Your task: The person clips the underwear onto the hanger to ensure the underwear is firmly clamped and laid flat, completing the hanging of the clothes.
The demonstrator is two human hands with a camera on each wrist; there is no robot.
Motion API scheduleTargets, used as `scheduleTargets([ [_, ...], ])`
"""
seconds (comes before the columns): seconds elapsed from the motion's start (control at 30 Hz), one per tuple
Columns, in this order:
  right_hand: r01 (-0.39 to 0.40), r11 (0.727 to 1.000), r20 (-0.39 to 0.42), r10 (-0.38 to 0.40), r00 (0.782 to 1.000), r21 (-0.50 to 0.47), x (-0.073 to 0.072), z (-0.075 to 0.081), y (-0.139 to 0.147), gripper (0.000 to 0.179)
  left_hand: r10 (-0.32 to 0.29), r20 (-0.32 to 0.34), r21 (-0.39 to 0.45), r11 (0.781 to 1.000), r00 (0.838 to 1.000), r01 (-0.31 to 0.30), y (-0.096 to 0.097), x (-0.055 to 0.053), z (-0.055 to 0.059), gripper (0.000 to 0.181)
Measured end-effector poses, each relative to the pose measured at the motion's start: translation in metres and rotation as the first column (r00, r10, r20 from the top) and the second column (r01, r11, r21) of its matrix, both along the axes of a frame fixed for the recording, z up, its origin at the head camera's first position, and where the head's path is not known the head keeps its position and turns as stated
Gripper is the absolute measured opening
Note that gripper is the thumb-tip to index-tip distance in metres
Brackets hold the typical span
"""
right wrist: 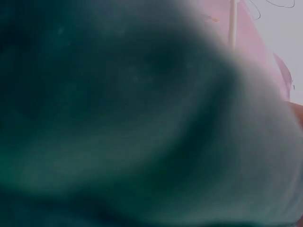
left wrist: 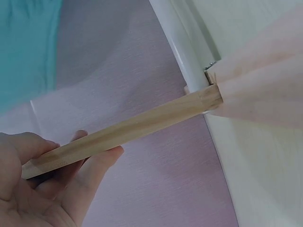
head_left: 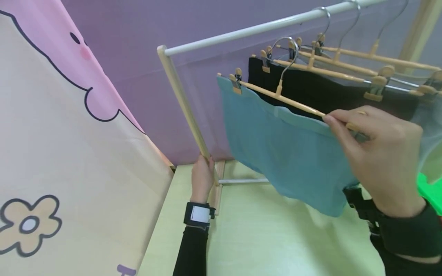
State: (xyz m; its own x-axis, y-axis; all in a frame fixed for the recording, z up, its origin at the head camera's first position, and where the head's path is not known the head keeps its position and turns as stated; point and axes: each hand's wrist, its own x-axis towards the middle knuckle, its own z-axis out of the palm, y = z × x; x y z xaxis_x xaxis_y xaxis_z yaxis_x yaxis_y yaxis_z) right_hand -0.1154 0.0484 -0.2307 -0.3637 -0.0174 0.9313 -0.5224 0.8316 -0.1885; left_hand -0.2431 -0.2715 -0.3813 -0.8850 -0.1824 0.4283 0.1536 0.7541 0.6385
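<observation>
My left hand (head_left: pixel 201 178) grips the lower part of the clothes rack's wooden post (head_left: pixel 184 103). In the left wrist view, the thumb and fingers (left wrist: pixel 97 175) wrap the post from both sides. My right hand (head_left: pixel 386 147) pinches the bar of a clip hanger (head_left: pixel 300 104) between thumb and index finger. From its clips hangs a turquoise garment (head_left: pixel 276 142), held by the waistband. The hanger's hook shows below the rack's white rail (head_left: pixel 248 32), apart from it. Blurred dark green cloth (right wrist: pixel 118 118) covers most of the right wrist view.
Behind the turquoise garment, a black garment (head_left: pixel 321 86) hangs on another clip hanger, with several more hangers along the rail. A pale green tabletop (head_left: pixel 269 237) lies beneath. Printed cloth (head_left: pixel 86 161) borders the left side, and a bright green object (head_left: pixel 429 193) shows at the right edge.
</observation>
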Motion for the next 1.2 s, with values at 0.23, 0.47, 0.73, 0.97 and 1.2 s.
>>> scheduleTargets([
  [0.23,0.027,0.999,-0.046,-0.025,0.999,0.039,-0.01,0.016,-0.001,0.029,0.006,0.005,-0.002,1.0,1.0,-0.006,0.001,0.001,0.001,0.023],
  [0.47,0.037,0.998,-0.042,-0.035,0.998,0.044,-0.019,0.033,-0.008,0.029,0.023,-0.013,-0.015,1.0,1.0,-0.023,0.001,0.001,0.001,0.02],
  [0.73,0.077,0.997,-0.024,-0.077,0.997,-0.013,-0.032,0.039,-0.006,0.033,0.02,-0.008,0.001,1.0,1.0,-0.02,0.004,0.001,0.002,0.02],
  [0.97,0.062,0.998,0.025,-0.061,0.998,-0.034,-0.038,0.037,-0.006,0.029,0.021,0.018,0.005,1.0,1.0,-0.021,0.007,0.0,0.002,0.022],
  [1.2,0.055,0.998,0.085,-0.057,0.995,0.026,-0.034,0.035,-0.008,0.029,0.023,0.008,-0.015,1.0,1.0,-0.023,0.008,-0.001,0.002,0.02],
])
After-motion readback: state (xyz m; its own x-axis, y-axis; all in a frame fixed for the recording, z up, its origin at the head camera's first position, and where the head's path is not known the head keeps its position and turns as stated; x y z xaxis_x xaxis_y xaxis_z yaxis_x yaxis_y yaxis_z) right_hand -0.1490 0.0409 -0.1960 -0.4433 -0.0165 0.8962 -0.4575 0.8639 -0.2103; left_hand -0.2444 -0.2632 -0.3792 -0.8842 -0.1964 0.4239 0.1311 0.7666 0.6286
